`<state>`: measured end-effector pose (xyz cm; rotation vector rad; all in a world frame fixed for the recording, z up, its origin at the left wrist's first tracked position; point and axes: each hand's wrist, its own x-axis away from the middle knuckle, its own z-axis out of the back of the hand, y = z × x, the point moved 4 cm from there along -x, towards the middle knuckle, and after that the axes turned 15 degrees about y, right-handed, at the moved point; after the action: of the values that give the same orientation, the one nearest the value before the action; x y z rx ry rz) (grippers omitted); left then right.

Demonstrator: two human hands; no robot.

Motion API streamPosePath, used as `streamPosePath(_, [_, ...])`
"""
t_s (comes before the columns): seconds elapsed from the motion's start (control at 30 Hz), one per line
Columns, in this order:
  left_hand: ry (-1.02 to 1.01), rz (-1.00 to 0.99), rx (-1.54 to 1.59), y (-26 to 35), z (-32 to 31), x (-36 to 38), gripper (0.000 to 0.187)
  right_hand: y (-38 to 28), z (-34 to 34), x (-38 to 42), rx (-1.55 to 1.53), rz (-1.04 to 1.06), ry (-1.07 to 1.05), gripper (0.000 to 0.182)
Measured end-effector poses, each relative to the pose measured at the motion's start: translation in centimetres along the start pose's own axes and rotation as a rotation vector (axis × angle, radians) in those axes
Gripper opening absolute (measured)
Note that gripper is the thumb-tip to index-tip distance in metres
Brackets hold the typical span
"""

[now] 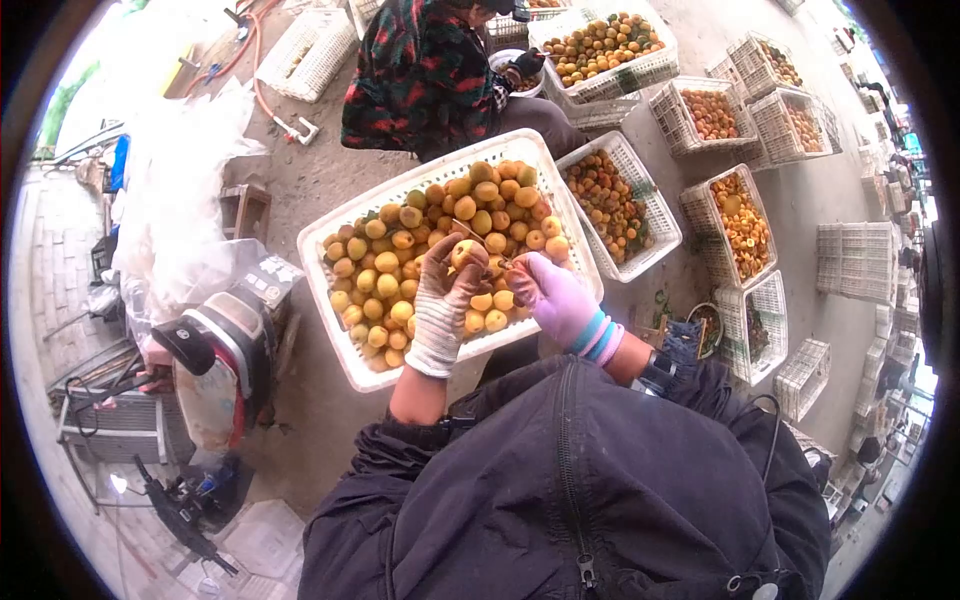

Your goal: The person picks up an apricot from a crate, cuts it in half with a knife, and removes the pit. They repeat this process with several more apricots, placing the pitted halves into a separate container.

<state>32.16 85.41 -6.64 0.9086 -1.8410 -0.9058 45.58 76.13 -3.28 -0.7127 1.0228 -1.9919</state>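
My left hand (449, 292), in a whitish glove with dark-stained fingers, grips a round yellow-orange fruit (467, 254) that looks like an apricot. Close beside it, my right hand (556, 293) wears a purple glove with a blue and pink cuff. Its fingers are pinched together, and what they hold, if anything, is too small to make out. A thin line shows just above the held fruit. Below both hands, a white plastic crate (347, 362) is heaped with similar loose fruits (385, 262).
Across the crate sits another person (430, 80) in a patterned jacket, with a gloved hand (528, 62) near a white bucket. More fruit crates (655, 262) stand to the right. A scooter (225, 340) and plastic sheeting (180, 215) are at left.
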Motion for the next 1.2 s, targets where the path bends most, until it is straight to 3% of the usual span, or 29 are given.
streamPosePath(0.07, [0.068, -0.013, -0.048, 0.0, 0.5, 0.1, 0.052, -0.4, 0.2, 0.4, -0.042, 0.019, -0.011, 0.033])
streamPosePath(0.23, [0.008, -0.039, 0.062, 0.0, 0.9, 0.3, 0.051, -0.6, 0.3, 0.9, 0.037, 0.049, -0.057, 0.036])
streamPosePath(0.3, [0.068, -0.032, -0.043, 0.9, 0.4, 0.8, 0.046, -0.5, 0.2, 1.1, 0.031, 0.046, -0.075, 0.037])
streamPosePath(0.8, [-0.051, -0.087, 0.022, 0.8, -1.1, 2.9, 0.046, 0.3, -0.1, 2.3, 0.017, 0.229, 0.014, 0.027])
streamPosePath(0.97, [0.0, -0.054, 0.102, 0.5, -1.3, 2.8, 0.057, 0.4, -0.7, 2.6, 0.09, 0.231, 0.022, 0.023])
streamPosePath(1.1, [-0.09, -0.108, -0.185, -0.1, -0.5, 1.9, 0.057, 0.0, -0.1, 2.7, 0.102, 0.237, 0.022, 0.023])
streamPosePath(1.13, [-0.13, -0.235, -0.142, -0.3, -1.0, 1.7, 0.054, -0.1, -0.1, 2.6, 0.116, 0.224, 0.017, 0.023])
streamPosePath(1.2, [-0.101, -0.176, -0.133, -0.8, -0.3, 1.8, 0.055, 0.1, -0.1, 2.7, 0.13, 0.208, 0.012, 0.022])
